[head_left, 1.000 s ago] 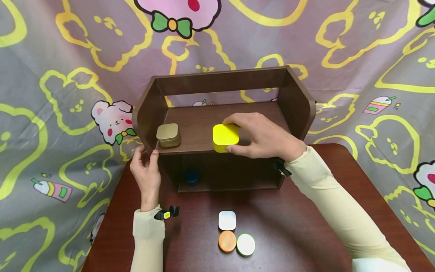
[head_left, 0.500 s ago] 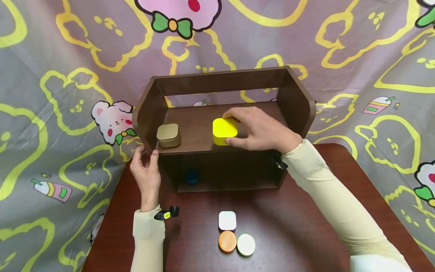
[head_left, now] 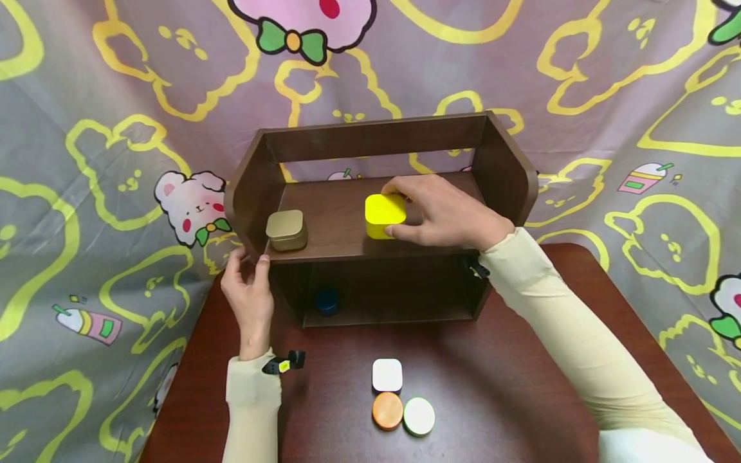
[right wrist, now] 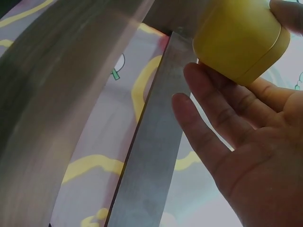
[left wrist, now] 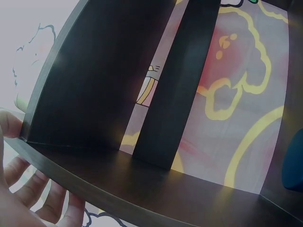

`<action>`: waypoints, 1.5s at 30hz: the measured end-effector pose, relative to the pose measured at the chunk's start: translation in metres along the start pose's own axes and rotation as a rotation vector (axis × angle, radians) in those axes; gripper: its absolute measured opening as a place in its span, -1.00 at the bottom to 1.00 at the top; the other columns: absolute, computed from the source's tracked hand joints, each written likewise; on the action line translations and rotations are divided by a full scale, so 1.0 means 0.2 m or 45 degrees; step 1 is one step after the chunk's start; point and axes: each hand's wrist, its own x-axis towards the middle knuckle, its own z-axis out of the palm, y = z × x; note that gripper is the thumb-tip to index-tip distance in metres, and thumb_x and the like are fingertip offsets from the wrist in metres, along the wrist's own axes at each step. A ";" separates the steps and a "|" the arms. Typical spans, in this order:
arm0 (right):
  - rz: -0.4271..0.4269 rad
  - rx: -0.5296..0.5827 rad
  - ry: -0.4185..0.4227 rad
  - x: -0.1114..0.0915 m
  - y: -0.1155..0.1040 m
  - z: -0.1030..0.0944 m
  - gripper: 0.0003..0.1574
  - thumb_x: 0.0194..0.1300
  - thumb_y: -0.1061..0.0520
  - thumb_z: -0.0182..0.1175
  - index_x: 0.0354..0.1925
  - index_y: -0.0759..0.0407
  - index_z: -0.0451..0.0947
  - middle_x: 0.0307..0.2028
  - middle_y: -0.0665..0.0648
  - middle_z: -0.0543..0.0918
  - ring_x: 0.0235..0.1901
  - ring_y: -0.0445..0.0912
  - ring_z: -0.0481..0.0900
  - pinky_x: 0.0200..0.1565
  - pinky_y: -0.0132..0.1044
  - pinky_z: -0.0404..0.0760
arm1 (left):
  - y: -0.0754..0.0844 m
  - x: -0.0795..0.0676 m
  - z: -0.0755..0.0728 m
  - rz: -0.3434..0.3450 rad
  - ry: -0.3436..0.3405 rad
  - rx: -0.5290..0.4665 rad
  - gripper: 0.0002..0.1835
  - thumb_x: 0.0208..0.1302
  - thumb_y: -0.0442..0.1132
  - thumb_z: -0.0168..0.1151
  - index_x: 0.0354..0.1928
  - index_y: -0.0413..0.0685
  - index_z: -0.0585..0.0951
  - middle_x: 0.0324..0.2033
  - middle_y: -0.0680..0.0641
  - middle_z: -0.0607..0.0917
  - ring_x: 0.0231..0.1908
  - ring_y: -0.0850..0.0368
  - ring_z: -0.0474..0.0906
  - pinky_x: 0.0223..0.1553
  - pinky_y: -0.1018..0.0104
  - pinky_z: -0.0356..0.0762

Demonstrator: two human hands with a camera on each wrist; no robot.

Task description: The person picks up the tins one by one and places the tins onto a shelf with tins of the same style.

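Cartoon-print fabric (head_left: 579, 116) hangs behind and to both sides; dark red-brown table (head_left: 330, 418) below, carrying a dark brown two-tier shelf (head_left: 332, 222). Yellow square tin (head_left: 385, 217) over the upper tier, near the middle of its front edge; lid up, roughly level, squarish, so no clear long axis. Cannot tell whether its base touches the board. Gold square tin (head_left: 287, 230) at the upper tier's front left corner; blue round container (head_left: 327, 301) toward the lower tier's left end. On the table, ahead of the shelf's lower front edge: white square tin (head_left: 386, 375), orange round tin (head_left: 387, 411), green-rimmed round tin (head_left: 419, 417), closely grouped. Right hand (head_left: 448, 215) reaches in from the right, thumb on the yellow tin's near side, fingers behind, clamped on it; ring and little fingers extended. Left hand (head_left: 249, 292) clamps the shelf's front left corner, fingers outside the side panel.
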 end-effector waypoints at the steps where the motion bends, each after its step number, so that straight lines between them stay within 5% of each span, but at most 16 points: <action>1: 0.008 0.004 -0.006 0.00 0.00 0.00 -0.31 0.20 -0.09 0.44 0.21 0.15 0.55 0.08 0.09 0.72 -0.04 -0.03 0.62 0.15 -0.06 0.59 | 0.00 0.00 0.00 -0.001 0.000 0.003 -0.70 0.41 -0.28 0.24 0.09 -0.29 0.66 -0.15 0.31 0.66 -0.12 0.19 0.56 -0.07 0.43 0.55; 45: 0.064 -0.038 -0.189 0.07 0.02 -0.01 -0.36 0.24 -0.04 0.42 0.21 0.16 0.51 0.04 0.09 0.69 -0.11 -0.01 0.56 0.06 -0.12 0.54 | 0.00 0.00 0.02 0.037 0.037 -0.068 -0.73 0.34 -0.38 0.27 0.03 -0.35 0.68 -0.20 0.23 0.66 -0.18 0.24 0.58 -0.10 0.49 0.55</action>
